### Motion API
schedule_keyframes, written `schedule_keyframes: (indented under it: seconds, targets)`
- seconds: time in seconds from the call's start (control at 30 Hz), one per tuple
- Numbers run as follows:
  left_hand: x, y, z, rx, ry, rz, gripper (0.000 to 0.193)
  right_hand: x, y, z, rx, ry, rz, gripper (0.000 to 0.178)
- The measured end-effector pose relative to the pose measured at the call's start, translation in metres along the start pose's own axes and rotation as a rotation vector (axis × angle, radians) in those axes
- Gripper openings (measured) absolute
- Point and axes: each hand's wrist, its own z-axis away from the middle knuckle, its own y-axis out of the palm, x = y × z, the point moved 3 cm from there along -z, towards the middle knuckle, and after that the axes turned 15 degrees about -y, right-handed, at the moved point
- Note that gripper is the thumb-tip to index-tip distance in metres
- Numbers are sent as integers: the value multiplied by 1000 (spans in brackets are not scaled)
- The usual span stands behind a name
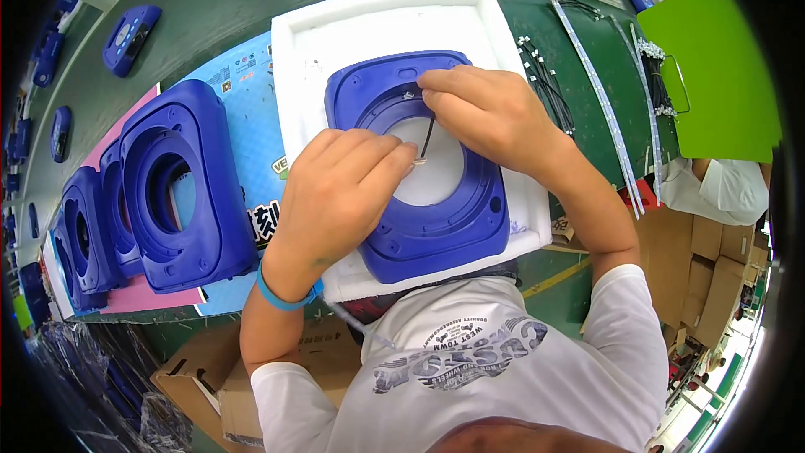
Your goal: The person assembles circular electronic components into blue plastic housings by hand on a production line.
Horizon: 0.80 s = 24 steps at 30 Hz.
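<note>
A blue plastic housing [419, 243] with a large round opening lies in a white foam tray [312, 38] in front of me. Over the opening, a short black cable [429, 136] with a small white connector at its lower end runs between my hands. My left hand [348, 180], a blue band on its wrist, pinches the connector end between thumb and forefinger. The fingers of my right hand [495, 113] close on the cable's upper end at the inner rim of the opening. My fingertips partly hide both cable ends.
More blue housings [214, 193] stand upright on the left over printed sheets. To the right lie bundled black cables [545, 84], long LED strips [599, 92] and a bright green panel [713, 67]. Blue finished units [132, 38] lie farther off. A cardboard box [197, 369] sits below the bench.
</note>
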Motion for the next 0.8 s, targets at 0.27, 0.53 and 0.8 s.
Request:
schedule_keyframes:
  seconds: [0.27,0.53,0.8]
  targets:
    - [0,7,-6,72,-2,-99,17,-1,8,1,-17,-27,-63,15]
    - [2,9,-9,105,-37,-81,18,5,15,3,118,22,-2,22]
    - [6,-10,-14,-145,-213,-11,20,-46,18,-9,81,355,-405,50]
